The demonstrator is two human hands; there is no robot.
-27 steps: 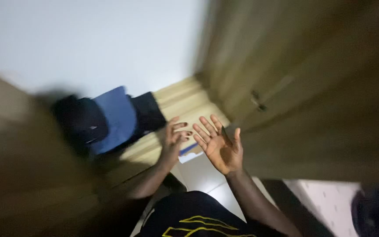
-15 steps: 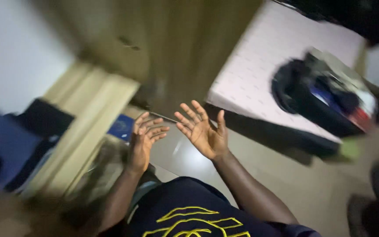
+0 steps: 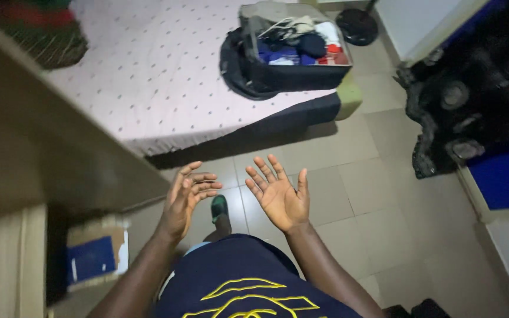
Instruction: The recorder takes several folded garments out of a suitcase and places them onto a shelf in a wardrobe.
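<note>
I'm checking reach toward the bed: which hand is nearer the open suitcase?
Right. The right hand is raised below the open suitcase, nearly in line with it; the left hand is further left, empty too.

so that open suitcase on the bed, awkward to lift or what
The suitcase looks packed full of clothes, so it is probably heavy. Its lid lies open, so things may spill if it is tilted. Both hands are empty and well short of it.

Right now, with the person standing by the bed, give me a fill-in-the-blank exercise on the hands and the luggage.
1. The left hand and right hand are raised with palms open, holding ____.
2. The open suitcase full of clothes lies on the ____.
3. The floor under the hands is covered in ____.

Missing words: nothing; bed; tiles
</note>
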